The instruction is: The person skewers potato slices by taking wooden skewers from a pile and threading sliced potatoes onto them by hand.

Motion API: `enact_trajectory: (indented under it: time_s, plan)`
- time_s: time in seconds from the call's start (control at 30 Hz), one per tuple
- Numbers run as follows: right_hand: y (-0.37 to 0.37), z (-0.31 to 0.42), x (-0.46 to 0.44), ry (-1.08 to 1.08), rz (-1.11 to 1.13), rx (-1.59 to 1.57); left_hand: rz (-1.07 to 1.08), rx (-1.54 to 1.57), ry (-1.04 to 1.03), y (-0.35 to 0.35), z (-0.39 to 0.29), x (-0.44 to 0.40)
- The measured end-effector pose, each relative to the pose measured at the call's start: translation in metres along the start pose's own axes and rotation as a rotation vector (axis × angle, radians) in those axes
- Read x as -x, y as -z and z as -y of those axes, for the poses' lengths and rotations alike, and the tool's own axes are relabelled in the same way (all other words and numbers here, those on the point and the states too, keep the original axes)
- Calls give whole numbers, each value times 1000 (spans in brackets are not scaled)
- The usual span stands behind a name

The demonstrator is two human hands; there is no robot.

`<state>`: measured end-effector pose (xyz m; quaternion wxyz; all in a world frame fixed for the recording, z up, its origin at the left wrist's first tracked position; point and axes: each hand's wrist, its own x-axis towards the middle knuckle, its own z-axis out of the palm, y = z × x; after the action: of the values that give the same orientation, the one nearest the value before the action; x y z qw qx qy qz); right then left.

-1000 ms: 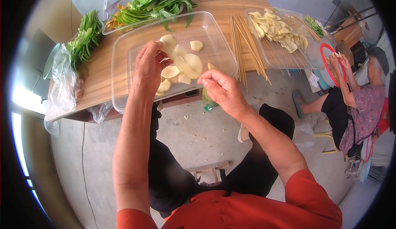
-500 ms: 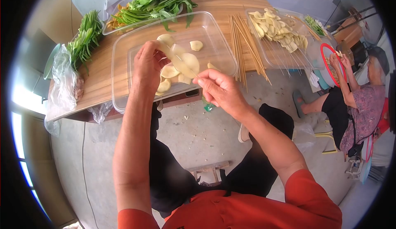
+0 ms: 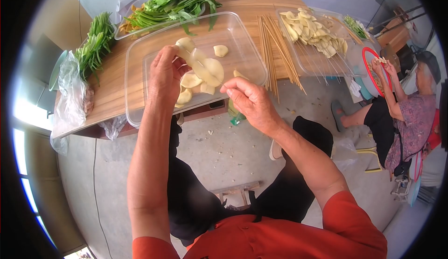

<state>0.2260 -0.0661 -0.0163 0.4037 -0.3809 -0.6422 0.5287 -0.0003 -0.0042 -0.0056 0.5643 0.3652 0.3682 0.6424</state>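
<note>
My right hand (image 3: 249, 105) pinches the near end of a thin wooden skewer (image 3: 221, 82) between thumb and fingertips. Along that skewer, pale potato slices (image 3: 211, 71) hang above a clear plastic tub (image 3: 254, 49). My left hand (image 3: 165, 72) is closed at the far end, its curled fingers on a potato slice (image 3: 186, 57); part of its grip is hidden behind the hand. Loose slices, such as one potato slice (image 3: 220, 50), lie inside the tub beneath and beyond my hands.
Bare bamboo skewers (image 3: 280, 49) lie right of the tub. Beyond them, a tray (image 3: 303, 70) holds skewered slices. Leafy greens (image 3: 186, 2) fill a back container; more greens (image 3: 95, 42) and a plastic bag (image 3: 72, 91) are left. A seated person (image 3: 410, 114) works over a red-rimmed basket (image 3: 366, 56).
The slices on the skewer have shifted and turned slightly, and more of the skewer shows near my left hand. My right hand has moved very slightly to the right, still pinching its end.
</note>
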Motion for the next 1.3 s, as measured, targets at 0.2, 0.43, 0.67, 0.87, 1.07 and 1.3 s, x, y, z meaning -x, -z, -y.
enact_trajectory:
  time_s: [0.2, 0.43, 0.67, 0.87, 1.07, 1.3]
  plan:
    - [0, -1, -2, 31, 9, -45, -49, -14, -11, -12, -5, 5]
    - [0, -3, -3, 18, 22, -103, -40, 4, 8, -10, 0, 4]
    - [0, 2, -7, 22, -27, -175, -25, 51, -38, -33, 0, 14]
    - [0, 2, -6, 18, -57, -168, 82, -119, 81, -39, 1, 21]
    - [1, 1, -7, 7, -61, -152, 226, -101, 169, -33, 6, 17]
    - [0, 0, -8, -2, -56, -183, 217, -70, 168, -38, 4, 20]
